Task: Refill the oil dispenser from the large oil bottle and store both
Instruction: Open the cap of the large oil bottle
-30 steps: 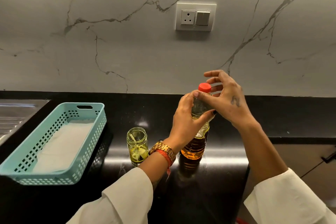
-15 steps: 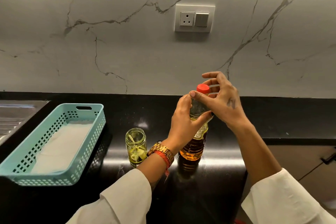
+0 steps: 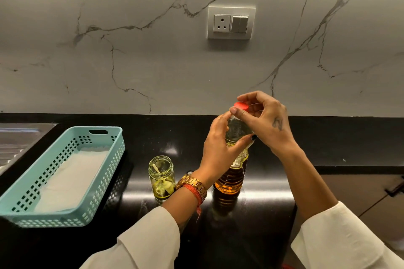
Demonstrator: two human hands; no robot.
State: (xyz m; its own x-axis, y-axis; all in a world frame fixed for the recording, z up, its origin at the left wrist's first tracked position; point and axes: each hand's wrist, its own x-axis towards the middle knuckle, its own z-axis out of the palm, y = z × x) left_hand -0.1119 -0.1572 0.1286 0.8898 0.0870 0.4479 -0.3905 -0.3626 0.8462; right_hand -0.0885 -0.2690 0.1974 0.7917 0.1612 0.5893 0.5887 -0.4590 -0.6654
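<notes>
Oil bottle [image 3: 231, 172], a ribbed clear plastic cylinder holding amber oil in its lower part, stands upright on the glossy black counter [image 3: 273, 199] in front of us. Our left hand [image 3: 220, 148] wraps its fingers and thumb around the bottle's smooth upper shoulder, while our right hand [image 3: 264, 120] pinches the round red cap [image 3: 241, 105] with curled fingertips. Just to the left, apart from the bottle, stands the oil dispenser [image 3: 161, 177], a small open glass jar with a thin layer of yellowish oil and a pale tube inside. Further left sits a turquoise perforated plastic basket [image 3: 105, 159], rectangular, lined with white paper. A veined marble wall [image 3: 131, 50] rises behind.
</notes>
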